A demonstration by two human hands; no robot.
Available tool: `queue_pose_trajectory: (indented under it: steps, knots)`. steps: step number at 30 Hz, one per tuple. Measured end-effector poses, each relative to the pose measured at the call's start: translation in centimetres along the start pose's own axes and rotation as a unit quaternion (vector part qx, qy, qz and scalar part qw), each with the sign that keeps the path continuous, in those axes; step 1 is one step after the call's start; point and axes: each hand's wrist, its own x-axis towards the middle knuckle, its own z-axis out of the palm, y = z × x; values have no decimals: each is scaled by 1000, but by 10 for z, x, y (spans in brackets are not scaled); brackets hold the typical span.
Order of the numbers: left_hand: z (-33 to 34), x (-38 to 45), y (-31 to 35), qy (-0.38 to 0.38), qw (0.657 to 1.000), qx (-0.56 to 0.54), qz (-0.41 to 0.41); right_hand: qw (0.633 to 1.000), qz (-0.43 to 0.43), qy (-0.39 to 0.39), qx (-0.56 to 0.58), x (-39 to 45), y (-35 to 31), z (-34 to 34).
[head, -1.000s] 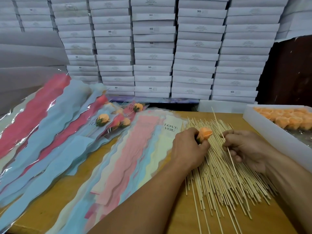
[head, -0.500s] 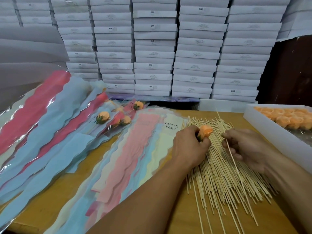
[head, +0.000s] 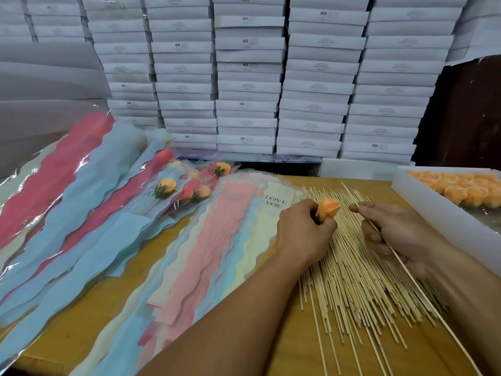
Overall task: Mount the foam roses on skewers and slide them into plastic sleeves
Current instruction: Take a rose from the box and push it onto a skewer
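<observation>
The left hand (head: 303, 234) grips a small orange foam rose (head: 328, 208) over the pile of thin wooden skewers (head: 352, 272). The right hand (head: 398, 232) pinches one long wooden skewer (head: 406, 270), its tip seemingly near the rose, not touching.

A wooden counter (head: 311, 356) carries a spread pile of bamboo skewers (head: 349, 280) at the near right, fanned plastic sleeves (head: 206, 251) at the centre and left, and a white box (head: 433, 210) of orange roses at the far right edge.
</observation>
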Motion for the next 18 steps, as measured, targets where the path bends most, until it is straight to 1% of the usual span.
queue_pose_trajectory:
  steps: [6,14,16,18]
  knots:
    - [-3,1,1,24,999,-42,-6,1000,15,-4,7,-3,-3,4]
    - [-3,7,-1,37,985,-152,-75,1000,-6,-9,6,-2,1,8]
    - [-4,9,-3,31,975,-193,-105,1000,-17,4,-1,-1,2,11]
    - [-4,10,-3,22,954,-260,-144,999,-38,14,-16,-2,3,15]
